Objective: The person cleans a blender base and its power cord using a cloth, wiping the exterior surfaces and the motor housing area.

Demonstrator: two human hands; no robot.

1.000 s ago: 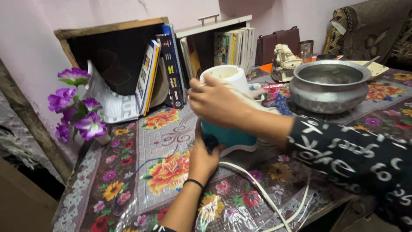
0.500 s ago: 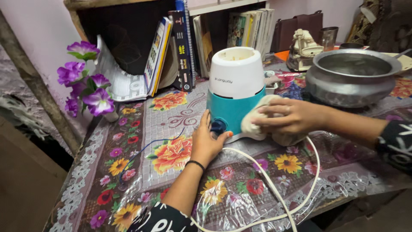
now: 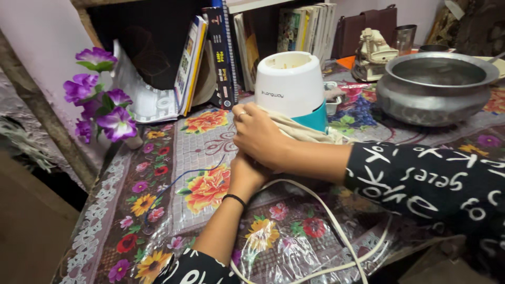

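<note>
While the white-and-teal mixer base (image 3: 291, 87) stands upright where it stood half a second ago, on the floral plastic-covered table (image 3: 158, 210), the right hand (image 3: 260, 137) has crossed over in front of it. Earlier that hand pressed the beige cloth (image 3: 302, 131) against the base's lower right side; now it lies against the lower front-left, fingers curled down onto the cloth and pinning it to the teal part — a ring shows on one finger. The cloth trails out to the right under the forearm.

The left hand (image 3: 244, 176), with a black band at the wrist, sits at the foot of the base as before, but the right hand now covers most of it, so whether its fingers are spread or closed cannot be told. The dark knob it touched earlier is hidden as well.

A white cord (image 3: 326, 210) loops from the base across the table toward the near edge. Behind the base a row of books (image 3: 221, 58) leans in a dark shelf, purple artificial flowers (image 3: 97, 100) stand at the left, and a wide metal pot (image 3: 436, 87) sits at the right, well apart from both hands — none of these has shifted.
</note>
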